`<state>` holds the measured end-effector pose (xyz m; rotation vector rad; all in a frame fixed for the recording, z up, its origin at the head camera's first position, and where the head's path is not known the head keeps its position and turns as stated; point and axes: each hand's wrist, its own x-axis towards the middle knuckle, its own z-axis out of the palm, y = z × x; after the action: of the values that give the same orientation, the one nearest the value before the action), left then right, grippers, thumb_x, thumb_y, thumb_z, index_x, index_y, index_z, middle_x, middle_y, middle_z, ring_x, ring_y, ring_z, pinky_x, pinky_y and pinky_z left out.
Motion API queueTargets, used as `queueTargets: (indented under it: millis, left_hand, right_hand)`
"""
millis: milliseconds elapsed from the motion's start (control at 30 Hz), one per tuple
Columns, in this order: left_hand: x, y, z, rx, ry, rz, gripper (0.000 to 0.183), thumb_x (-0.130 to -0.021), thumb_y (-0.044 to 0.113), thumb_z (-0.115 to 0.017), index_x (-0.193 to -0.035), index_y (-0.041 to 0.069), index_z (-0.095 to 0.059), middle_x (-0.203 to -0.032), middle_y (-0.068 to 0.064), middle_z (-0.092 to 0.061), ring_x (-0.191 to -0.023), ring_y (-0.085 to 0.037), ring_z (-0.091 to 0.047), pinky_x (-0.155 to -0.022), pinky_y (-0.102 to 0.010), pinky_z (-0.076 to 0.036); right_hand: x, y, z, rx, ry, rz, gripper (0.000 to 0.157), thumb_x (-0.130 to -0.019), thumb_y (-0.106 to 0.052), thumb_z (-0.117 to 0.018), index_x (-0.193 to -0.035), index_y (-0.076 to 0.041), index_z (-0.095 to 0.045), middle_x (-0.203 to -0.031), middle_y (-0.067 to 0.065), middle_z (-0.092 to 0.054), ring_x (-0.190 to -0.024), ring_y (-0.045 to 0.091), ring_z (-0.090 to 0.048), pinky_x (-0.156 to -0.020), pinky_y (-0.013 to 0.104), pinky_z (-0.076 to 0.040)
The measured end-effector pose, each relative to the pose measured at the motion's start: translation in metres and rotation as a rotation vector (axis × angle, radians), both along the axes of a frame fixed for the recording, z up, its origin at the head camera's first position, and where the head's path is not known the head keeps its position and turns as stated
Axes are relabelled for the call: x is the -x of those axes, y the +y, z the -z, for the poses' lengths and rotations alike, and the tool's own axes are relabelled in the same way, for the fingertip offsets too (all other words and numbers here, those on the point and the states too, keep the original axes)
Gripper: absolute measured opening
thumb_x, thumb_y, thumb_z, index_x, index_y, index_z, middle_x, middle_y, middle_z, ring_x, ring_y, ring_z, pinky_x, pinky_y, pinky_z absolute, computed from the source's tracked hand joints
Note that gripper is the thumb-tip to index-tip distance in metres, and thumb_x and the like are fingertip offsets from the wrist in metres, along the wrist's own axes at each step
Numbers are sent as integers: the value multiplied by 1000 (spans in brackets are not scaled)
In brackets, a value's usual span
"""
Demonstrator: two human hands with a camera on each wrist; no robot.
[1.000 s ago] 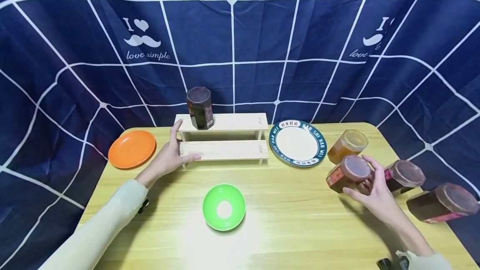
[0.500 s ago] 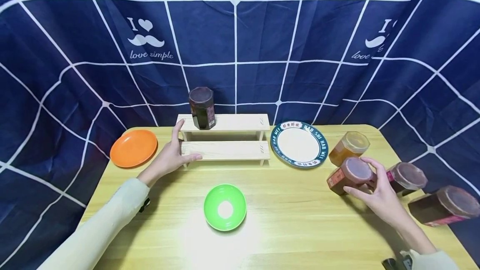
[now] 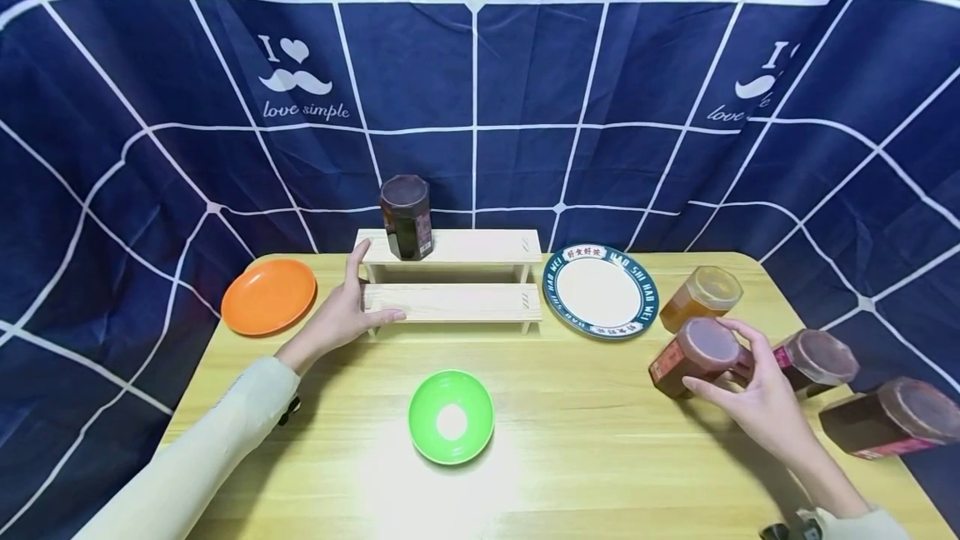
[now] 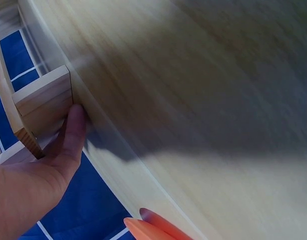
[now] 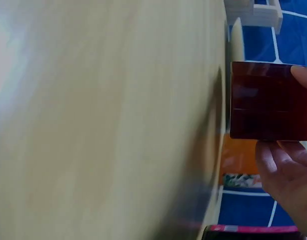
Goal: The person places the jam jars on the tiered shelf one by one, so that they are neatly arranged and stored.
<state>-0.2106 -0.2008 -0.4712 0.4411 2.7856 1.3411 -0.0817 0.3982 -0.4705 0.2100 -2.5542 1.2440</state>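
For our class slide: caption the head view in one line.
Left hand on a two-tier wooden stand, right hand gripping a reddish jar, green bowl nearer the viewer.

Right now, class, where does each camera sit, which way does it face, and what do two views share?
Head: worn on the head, facing forward and down over the table; left hand, right hand and sleeves show.
Left wrist: worn there, facing the wooden rack; part of the left hand shows.
Right wrist: worn there, facing the held dark red jar; some right-hand fingers show.
Shared: head and left wrist both show the orange plate.
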Motion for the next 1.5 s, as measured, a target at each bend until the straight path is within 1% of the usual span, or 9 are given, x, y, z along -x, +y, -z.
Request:
queueTargets:
  millis: [167, 300, 533, 667, 867, 1100, 1200, 1400, 1500]
  left_hand:
    - [0, 0, 0, -6, -10, 5, 135, -86, 30, -98, -173, 25, 6, -86, -10, -71, -66, -24, -65, -74, -46, -52]
    - [-1, 0, -1, -12, -9, 4, 135, -86, 29, -98, -173, 25, 5, -89, -10, -72, -68, -23, -66, -76, -47, -52]
    - [-2, -1, -1, -5, -11, -2, 135, -86, 30, -98, -173, 25, 5, -87, -9, -71, -68, -23, -65, -75, -46, -52]
    - [-1, -2, 0, -14, -20, -2, 135, -87, 30, -97, -174, 27, 6, -84, -9, -70, -63, -22, -65, -73, -46, -52]
    - [-1, -4, 0, -13, -25, -6, 135, -87, 30, -97, -173, 27, 6, -80, -9, -68, -58, -22, -63, -70, -45, -51]
    - [-1, -4, 0, 0, -14, -7, 135, -87, 31, -98, -174, 26, 6, -89, -12, -71, -69, -24, -65, -72, -45, -51]
    - [-1, -4, 0, -1, -16, -5, 135, -87, 31, -97, -174, 26, 6, -90, -13, -71, -70, -25, -65, -72, -46, -52]
    - [-1, -2, -1, -6, -18, 2, 135, -87, 31, -97, -174, 26, 6, -88, -11, -70, -64, -23, -64, -70, -44, -52]
    - [-1, -1, -2, -14, -19, 9, 135, -87, 30, -97, -173, 26, 5, -84, -10, -69, -59, -22, -63, -68, -44, -51]
  right_hand:
    - [-2, -11, -11, -37, 13, 17, 105, -76, 7, -97, -163, -9, -41, -123, -23, -64, -110, -10, -62, -91, 7, -45]
    - [-4, -22, -21, -55, 37, 33, 106, -74, 5, -99, -163, -11, -43, -121, -24, -65, -108, -10, -62, -91, 7, -45]
    - [1, -41, -36, -40, 77, 33, 108, -72, 7, -99, -164, -13, -45, -128, -19, -62, -109, -7, -64, -92, 8, -46]
    - [9, -50, -44, -26, 105, 20, 108, -71, 10, -99, -163, -13, -47, -132, -14, -61, -107, -5, -65, -91, 8, -47]
    - [21, -64, -57, 5, 121, -13, 109, -72, 11, -97, -164, -14, -46, -132, -8, -63, -105, 0, -68, -89, 10, -50]
    - [34, -83, -69, 1, 136, -29, 108, -73, 8, -98, -164, -17, -46, -142, -5, -57, -106, 3, -65, -89, 10, -48]
    - [40, -91, -73, 33, 140, -57, 109, -73, 10, -96, -164, -16, -42, -140, -4, -59, -108, 4, -66, -91, 11, -49]
    - [53, -107, -77, 119, 119, -124, 104, -78, 12, -92, -160, -15, -34, -122, -8, -72, -107, 6, -70, -91, 16, -52]
    - [60, -114, -79, 155, 110, -159, 100, -80, 13, -90, -159, -14, -34, -122, -5, -72, -109, 7, -71, -93, 17, -53]
